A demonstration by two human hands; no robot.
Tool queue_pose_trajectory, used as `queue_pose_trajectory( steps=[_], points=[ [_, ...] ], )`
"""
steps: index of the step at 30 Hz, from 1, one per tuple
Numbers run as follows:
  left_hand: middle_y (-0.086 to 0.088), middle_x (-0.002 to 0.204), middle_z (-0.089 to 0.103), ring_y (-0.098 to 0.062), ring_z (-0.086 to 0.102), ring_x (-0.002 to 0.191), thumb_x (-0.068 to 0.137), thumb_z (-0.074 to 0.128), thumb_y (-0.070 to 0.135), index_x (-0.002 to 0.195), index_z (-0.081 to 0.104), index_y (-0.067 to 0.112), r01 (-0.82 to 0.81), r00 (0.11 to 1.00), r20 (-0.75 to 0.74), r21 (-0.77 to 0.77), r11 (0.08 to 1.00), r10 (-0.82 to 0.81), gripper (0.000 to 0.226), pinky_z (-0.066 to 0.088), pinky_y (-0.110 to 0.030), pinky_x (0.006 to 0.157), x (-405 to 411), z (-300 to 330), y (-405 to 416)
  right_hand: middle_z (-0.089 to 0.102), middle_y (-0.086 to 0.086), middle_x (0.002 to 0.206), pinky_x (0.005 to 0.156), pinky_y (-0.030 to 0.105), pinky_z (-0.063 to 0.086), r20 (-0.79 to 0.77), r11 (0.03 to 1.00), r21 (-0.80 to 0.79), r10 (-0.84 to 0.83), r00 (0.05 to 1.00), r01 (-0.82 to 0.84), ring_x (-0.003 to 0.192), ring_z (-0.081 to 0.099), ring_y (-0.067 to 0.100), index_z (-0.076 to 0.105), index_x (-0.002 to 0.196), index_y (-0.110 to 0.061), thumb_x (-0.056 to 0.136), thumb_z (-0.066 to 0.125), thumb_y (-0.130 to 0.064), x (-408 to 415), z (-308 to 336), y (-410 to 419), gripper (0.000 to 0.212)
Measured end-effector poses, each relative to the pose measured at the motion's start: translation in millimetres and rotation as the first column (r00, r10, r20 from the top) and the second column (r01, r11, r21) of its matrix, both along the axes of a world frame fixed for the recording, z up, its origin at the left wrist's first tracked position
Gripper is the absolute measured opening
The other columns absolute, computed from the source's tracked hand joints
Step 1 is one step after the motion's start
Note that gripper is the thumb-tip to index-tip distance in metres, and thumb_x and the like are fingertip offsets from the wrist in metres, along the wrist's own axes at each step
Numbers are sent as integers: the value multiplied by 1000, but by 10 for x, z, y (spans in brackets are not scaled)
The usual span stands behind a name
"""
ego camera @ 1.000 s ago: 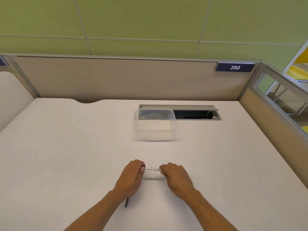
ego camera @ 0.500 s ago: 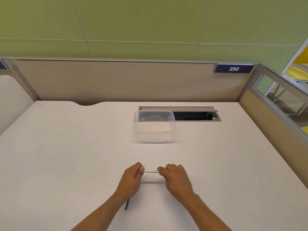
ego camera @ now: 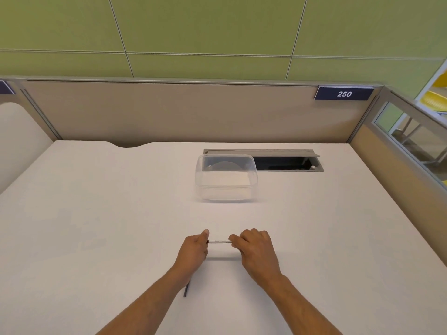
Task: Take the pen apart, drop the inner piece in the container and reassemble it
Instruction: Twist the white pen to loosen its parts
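Note:
A thin white pen [ego camera: 219, 241] is held level just above the white desk, its short visible stretch showing between my two fists. My left hand [ego camera: 193, 251] grips its left end, thumb up. My right hand [ego camera: 256, 250] closes over its right end. Both ends are hidden inside the hands. A clear plastic container [ego camera: 226, 180] with no lid stands farther back, beyond the hands, and looks to hold nothing. A thin dark stick-like piece [ego camera: 186, 290] lies on the desk partly under my left wrist.
An open cable hatch [ego camera: 287, 163] is set in the desk just behind and right of the container. Beige partition walls close off the back and right side, with a sign reading 250 [ego camera: 344, 94].
Both hands stay on the pen in about the same place. The visible stretch of pen between them looks slightly longer than half a second ago.

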State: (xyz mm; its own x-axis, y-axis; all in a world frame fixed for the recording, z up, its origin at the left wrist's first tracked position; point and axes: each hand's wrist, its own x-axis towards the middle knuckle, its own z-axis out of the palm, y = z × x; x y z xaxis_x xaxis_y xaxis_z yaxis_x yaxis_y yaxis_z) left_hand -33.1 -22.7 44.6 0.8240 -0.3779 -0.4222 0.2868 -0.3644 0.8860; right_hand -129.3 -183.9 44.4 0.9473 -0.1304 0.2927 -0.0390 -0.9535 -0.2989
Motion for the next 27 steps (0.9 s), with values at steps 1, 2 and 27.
queue_pose_trajectory(
  steps=[1,2,27],
  points=[
    [3,48,33,-15,28,44,98,46,44,56,32,18,16,1000,2,6,1000,-16,51,24,-25,47,3,-5,13,52,-6,68,63,28,31,-3,1000,11,-3,1000,3,63,48,18,66,95,-26,74,75,-3,-1,-2,1,32],
    [2,47,40,-14,34,43,97,45,48,55,38,17,46,999,29,17,999,-47,53,29,-22,46,0,-6,32,52,-6,68,62,29,33,-8,1000,23,-8,1000,8,63,48,18,67,94,-26,75,75,-4,-4,-5,0,31],
    [3,69,63,-11,57,59,99,49,36,81,58,13,121,988,97,-44,992,-117,30,40,-25,55,-15,-87,100,53,-4,67,60,32,35,-17,991,99,-92,996,93,64,50,21,68,90,-25,82,71,-9,-59,15,47,19]
  ],
)
